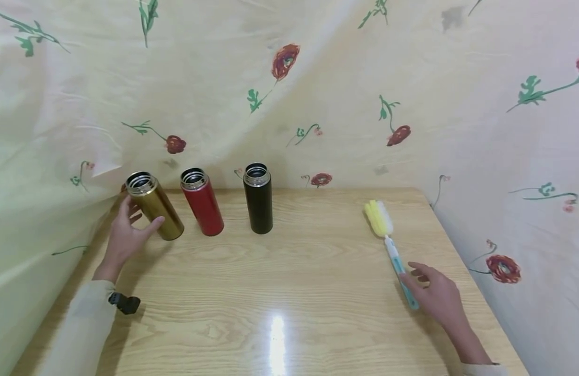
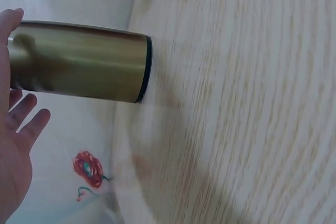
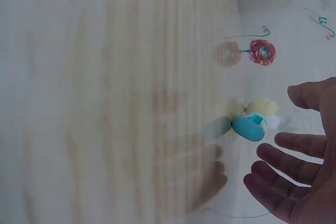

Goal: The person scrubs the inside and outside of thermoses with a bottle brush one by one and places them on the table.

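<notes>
A gold thermos flask [image 1: 159, 211] without a lid stands at the left of the table, and my left hand [image 1: 126, 235] is around its near left side. The thumb and fingers are spread; in the left wrist view the lower fingers stand apart from the gold wall [image 2: 84, 62]. Beside it stand a red flask [image 1: 204, 206] and a black flask [image 1: 258, 201], both with open mouths. On the right lies a bottle brush with a yellow and white sponge head [image 1: 379, 218]. My right hand [image 1: 437, 295] hovers over its blue handle [image 3: 248, 128], fingers loosely spread, holding nothing.
The wooden table [image 1: 294, 277] ends at a floral cloth [image 1: 317, 130] hanging behind the flasks and along both sides. A bright light reflection [image 1: 277, 344] lies on the near middle of the tabletop.
</notes>
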{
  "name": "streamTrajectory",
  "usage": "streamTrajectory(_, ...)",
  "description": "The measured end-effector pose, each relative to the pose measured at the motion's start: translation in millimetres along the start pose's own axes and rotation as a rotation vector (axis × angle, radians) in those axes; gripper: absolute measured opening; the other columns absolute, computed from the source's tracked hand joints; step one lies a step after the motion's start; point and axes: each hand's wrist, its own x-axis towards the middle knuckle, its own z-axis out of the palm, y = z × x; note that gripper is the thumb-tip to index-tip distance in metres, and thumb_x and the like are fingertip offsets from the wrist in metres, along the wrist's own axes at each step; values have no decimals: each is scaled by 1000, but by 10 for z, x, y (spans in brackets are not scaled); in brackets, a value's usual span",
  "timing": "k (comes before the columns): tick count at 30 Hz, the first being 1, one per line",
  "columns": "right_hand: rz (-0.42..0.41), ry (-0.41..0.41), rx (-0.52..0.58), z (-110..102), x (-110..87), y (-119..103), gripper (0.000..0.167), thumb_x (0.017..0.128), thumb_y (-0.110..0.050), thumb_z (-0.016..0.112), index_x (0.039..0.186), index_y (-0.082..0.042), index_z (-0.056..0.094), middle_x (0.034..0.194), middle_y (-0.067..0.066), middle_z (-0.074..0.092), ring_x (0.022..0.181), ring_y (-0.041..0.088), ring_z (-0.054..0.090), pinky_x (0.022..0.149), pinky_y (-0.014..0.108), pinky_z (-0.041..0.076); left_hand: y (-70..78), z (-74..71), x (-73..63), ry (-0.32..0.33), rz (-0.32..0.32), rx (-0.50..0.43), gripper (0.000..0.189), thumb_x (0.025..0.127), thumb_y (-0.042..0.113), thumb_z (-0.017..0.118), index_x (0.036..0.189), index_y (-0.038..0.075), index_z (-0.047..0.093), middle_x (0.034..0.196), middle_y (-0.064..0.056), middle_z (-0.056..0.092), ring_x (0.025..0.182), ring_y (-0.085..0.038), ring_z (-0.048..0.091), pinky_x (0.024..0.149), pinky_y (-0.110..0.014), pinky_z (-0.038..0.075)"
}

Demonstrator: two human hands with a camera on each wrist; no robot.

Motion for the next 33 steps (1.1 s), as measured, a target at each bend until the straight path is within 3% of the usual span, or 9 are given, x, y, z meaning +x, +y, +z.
streamTrajectory(11,68,-49,-40,13,26,-23,60,98,-50,64,123,4,67,99,15,75,86,30,70,66,40,54,-36,9,8,16,-27,22,90,89,25,80,160,8,26,150,-25,46,133,-45,48,104,-64,44)
streamTrajectory(20,116,-83,-51,33,35,-26,59,97,-50,66,116,6,69,89,12,74,75,20,65,60,32,49,-32,23,30,27,-33,30,89,90,24,81,158,5,27,147,-26,49,129,-43,51,102,-62,47)
streamTrajectory(28,121,-94,-72,46,66,-27,44,95,-33,71,111,7,70,90,14,73,73,20,63,59,32,48,-23,42,46,38,-44,32,88,88,25,82,156,4,30,144,-21,51,124,-36,53,99,-40,52)
streamTrajectory(33,140,-30,-58,46,64,-29,33,93,-24,70,105,6,71,86,15,72,67,20,58,55,31,44,-9,34,52,42,-43,33,86,89,25,81,155,4,31,144,-20,51,123,-35,54,93,-28,51)
